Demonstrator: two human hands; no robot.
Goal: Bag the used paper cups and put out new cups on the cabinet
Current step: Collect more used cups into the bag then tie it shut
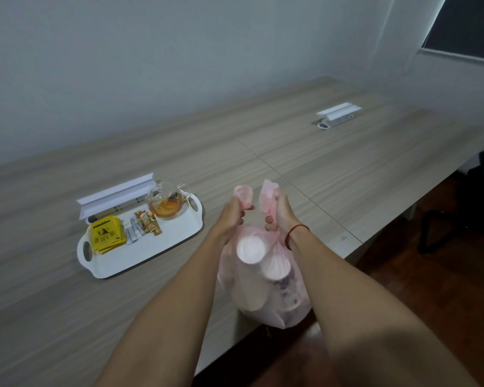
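Two forearms of yours stretch forward, nearly parallel, wrists close together above the near edge of the wooden top (347,163). Your left hand (232,216) curls its fingers round one twisted handle of the pink plastic bag (266,317). Your right hand (278,216), a red string (296,230) at its wrist, grips the other handle. The bag hangs between your arms, bulging with used paper cups (250,250), their white bases showing through the film. Left of it, a white tray (140,255) carries a glass teapot (166,202) and yellow tea packets (105,236).
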